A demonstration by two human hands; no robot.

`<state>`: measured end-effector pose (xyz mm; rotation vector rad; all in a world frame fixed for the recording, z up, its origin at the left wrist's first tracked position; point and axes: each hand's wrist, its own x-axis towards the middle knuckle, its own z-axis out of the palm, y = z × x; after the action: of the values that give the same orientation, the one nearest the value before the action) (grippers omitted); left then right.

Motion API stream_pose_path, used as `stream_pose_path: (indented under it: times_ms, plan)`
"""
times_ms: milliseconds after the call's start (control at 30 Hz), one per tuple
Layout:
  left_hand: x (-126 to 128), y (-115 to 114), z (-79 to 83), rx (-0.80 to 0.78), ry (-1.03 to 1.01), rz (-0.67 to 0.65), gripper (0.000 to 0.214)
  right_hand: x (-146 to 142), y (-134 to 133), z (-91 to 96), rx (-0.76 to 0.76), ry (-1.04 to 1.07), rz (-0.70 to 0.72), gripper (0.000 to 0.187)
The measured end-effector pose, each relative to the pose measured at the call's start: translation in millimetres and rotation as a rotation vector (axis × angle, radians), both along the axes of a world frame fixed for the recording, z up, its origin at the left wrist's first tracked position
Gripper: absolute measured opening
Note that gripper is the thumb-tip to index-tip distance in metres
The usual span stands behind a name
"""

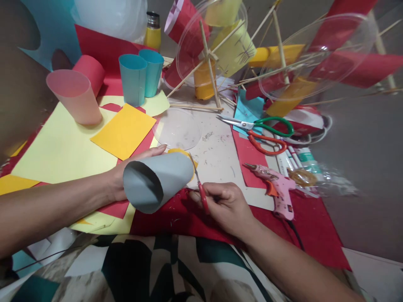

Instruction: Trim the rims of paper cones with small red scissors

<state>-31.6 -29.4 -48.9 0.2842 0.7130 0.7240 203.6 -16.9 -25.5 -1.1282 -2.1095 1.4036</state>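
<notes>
A grey paper tube [176, 172] lies tilted in my left hand [121, 178], its open end toward me. My left fingers go behind the tube and are partly hidden by it. At the tube's far end, a piece of orange-yellow paper [178, 151] sticks out past the rim. My right hand [225, 205] is closed on the red handles of small scissors [202, 195]. The blades point up and away, right beside the tube's far end and the edge of the yellow paper. Whether the blades are cutting into the paper is hard to make out.
Blue cups [132, 79] and a pink cup [75, 98] stand back left, near a yellow sheet [124, 131]. A clear plastic disc [176, 130] lies in the middle. Large scissors [252, 125] and a pink glue gun [277, 188] lie right. Stick frames [209, 63] rise behind.
</notes>
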Motion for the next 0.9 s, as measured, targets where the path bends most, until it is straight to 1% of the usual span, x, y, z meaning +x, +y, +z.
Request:
stream_pose_path:
  times_ms: [33,100,200,267,400,467,600,800,900]
  plan:
    - [1.9,-2.1,5.3,-0.040,-0.019,-0.016,0.050,-0.2,0.2,0.4,0.009,0.008,0.011,0.053]
    - [5.9,-7.2,17.6,-0.053,-0.014,0.012,0.049,0.0,0.5,1.2,0.019,0.029,0.033,0.051]
    - [10.3,-13.3,32.6,-0.035,0.035,0.089,0.038,1.2,0.7,1.3,0.045,0.046,0.058,0.048]
    - [11.7,-14.9,37.3,-0.024,0.063,0.117,0.031,2.1,0.7,0.6,0.056,0.040,0.074,0.049]
    - [11.7,-14.3,36.6,-0.003,0.059,0.126,0.024,4.2,1.1,-2.2,0.055,0.034,0.084,0.046]
    - [10.8,-13.9,35.0,0.056,0.081,0.116,0.022,6.0,1.3,-3.6,0.059,0.036,0.097,0.042]
    - [9.2,-14.3,35.6,0.184,0.152,0.051,0.022,9.2,0.6,-3.9,0.062,0.032,0.126,0.038]
    - [9.1,-13.1,41.0,0.278,0.286,0.023,0.023,7.5,0.6,1.1,0.089,0.026,0.114,0.043]
    - [10.0,-13.4,45.8,0.273,0.357,0.057,0.022,8.1,1.9,0.8,0.156,-0.006,0.116,0.045]
